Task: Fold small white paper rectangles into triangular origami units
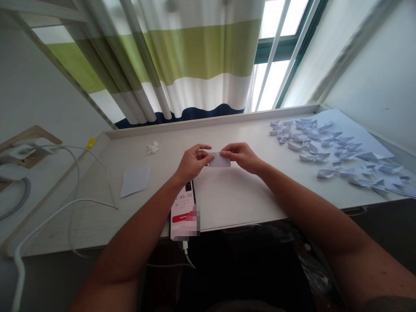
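My half-curled left hand (194,163) and right hand (242,157) pinch the paper (220,161); I should keep its edges level.

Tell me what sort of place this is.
Probably a room in a home: a striped curtain hangs at a window behind a white desk, where a phone lies.

Place: looks like a home room | white desk (234,203) | striped curtain (201,52) | window (276,82) | plugged-in phone (181,208)
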Motion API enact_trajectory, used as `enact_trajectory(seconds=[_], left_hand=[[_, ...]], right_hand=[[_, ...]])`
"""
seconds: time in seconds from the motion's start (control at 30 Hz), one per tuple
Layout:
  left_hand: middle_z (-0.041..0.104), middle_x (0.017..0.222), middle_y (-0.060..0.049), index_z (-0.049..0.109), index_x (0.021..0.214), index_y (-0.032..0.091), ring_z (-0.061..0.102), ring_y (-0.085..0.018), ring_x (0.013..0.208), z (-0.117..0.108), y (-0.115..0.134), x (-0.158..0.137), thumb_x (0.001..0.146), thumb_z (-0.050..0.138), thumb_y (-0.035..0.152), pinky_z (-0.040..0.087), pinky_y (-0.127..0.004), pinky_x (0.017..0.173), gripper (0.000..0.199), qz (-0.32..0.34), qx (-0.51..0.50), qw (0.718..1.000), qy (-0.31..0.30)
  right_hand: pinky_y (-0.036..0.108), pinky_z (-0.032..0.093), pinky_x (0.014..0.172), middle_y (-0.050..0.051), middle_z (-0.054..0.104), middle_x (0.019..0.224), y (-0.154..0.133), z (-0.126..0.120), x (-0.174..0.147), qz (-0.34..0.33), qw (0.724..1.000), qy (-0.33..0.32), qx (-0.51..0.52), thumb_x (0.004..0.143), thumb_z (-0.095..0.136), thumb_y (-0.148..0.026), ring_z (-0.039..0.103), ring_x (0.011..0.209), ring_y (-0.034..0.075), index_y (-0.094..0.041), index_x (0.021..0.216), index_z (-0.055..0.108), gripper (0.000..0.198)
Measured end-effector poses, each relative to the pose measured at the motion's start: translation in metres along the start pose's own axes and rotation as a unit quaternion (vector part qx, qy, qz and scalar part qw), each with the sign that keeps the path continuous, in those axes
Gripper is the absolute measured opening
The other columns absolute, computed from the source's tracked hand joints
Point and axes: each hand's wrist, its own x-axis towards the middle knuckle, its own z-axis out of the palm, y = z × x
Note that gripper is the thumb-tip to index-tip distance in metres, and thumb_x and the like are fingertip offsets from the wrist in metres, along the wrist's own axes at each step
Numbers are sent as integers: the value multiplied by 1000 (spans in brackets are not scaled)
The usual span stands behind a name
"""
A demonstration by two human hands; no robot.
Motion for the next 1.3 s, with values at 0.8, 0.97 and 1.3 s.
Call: enact_trajectory(seconds=[0.8,0.97,1.3], left_hand=[[82,83,-9,84,94,16,75,-21,78,3,9,-4,82,89,52,58,-34,75,38,2,15,999,-45],[83,82,-9,83,88,17,72,-19,75,0,13,-6,89,81,52,56,-32,75,35,8,88,995,-55],[80,81,-8,81,86,16,70,-19,74,0,16,-5,86,85,55,57,-32,72,40,17,72,996,-42]], right_hand=[[29,50,64,6,76,80,-7,8,-4,-49,997,57,4,75,89,-71,64,73,18,-16,82,80,56],[30,53,67,6,78,84,-7,7,-5,-38,999,18,16,76,91,-65,68,75,18,-16,87,79,52],[26,52,60,2,69,74,-10,6,-7,-46,999,7,19,80,89,-59,62,69,14,-17,76,72,45]])
